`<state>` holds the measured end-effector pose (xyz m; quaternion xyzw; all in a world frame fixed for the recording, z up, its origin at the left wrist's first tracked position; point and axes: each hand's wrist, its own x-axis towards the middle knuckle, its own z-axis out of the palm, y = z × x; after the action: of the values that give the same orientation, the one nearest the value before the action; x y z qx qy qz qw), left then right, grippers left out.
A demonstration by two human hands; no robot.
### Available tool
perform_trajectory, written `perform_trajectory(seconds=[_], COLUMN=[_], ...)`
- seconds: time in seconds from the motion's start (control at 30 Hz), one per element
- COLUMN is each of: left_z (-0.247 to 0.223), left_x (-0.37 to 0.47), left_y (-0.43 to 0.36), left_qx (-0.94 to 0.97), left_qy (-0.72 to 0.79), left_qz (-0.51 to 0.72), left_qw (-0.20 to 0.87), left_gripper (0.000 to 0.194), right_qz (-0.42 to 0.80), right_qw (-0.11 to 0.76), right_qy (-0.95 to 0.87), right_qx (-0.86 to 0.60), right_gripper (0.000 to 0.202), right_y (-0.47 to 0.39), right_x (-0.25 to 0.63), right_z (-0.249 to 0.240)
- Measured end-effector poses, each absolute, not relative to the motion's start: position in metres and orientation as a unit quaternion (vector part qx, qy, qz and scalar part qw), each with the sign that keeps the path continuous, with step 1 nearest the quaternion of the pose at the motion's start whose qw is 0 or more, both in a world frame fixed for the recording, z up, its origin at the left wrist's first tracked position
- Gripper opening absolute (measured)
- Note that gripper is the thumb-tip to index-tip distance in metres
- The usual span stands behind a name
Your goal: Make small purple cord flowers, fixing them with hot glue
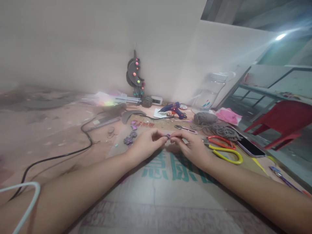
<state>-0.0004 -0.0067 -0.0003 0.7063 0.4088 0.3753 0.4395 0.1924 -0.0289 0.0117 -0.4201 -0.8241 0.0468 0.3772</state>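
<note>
My left hand [151,142] and my right hand [186,143] meet over the middle of the table, thumbs and fingers pinched. Between their fingertips sits a small purple piece [168,136], mostly covered, so its exact kind does not show. Both hands appear to grip it. Left of my left hand lie several grey and purple flower-like pieces [128,140]. Beyond my right hand is a pair of pink-handled thread snips [186,129]. Scissors with red and yellow handles [226,154] rest right beside my right hand and forearm.
A purple glue gun [173,109] stands at the back, near grey yarn [206,119]. A phone [251,146] lies by the right edge. A clear jug [209,92] and a dark moon-shaped ornament [133,73] are by the wall. A black cable [63,154] crosses the left side.
</note>
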Motion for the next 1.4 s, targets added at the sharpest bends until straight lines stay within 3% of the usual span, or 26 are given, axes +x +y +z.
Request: perform_trajectory(seconds=[0.57,0.67,0.8,0.97,1.4], left_z=[-0.0038,-0.004,-0.0032,-0.0008,0.0002], left_x=[-0.0006,-0.0011,-0.0013,-0.0011,-0.0024], left_y=[-0.0066,-0.0063,-0.0071,-0.0086,-0.0082], left_qx=[0.712,0.706,0.703,0.703,0.714], left_qy=[0.377,0.388,0.388,0.397,0.381], left_qz=[0.392,0.395,0.393,0.388,0.386], left_qw=[0.444,0.442,0.448,0.445,0.442], left_gripper=[0.02,0.022,0.021,0.02,0.016], right_qz=[0.087,0.103,0.102,0.041,0.122], right_qw=[0.379,0.398,0.424,0.408,0.365], right_qy=[-0.816,-0.802,-0.796,-0.799,-0.824], right_qx=[-0.429,-0.433,-0.42,-0.44,-0.416], right_gripper=[0.016,0.007,0.02,0.006,0.019], right_y=[-0.0316,-0.03,-0.0262,-0.0263,-0.0335], right_x=[0.191,0.1914,0.193,0.1948,0.1885], right_z=[0.0109,0.0093,0.005,0.0058,0.0119])
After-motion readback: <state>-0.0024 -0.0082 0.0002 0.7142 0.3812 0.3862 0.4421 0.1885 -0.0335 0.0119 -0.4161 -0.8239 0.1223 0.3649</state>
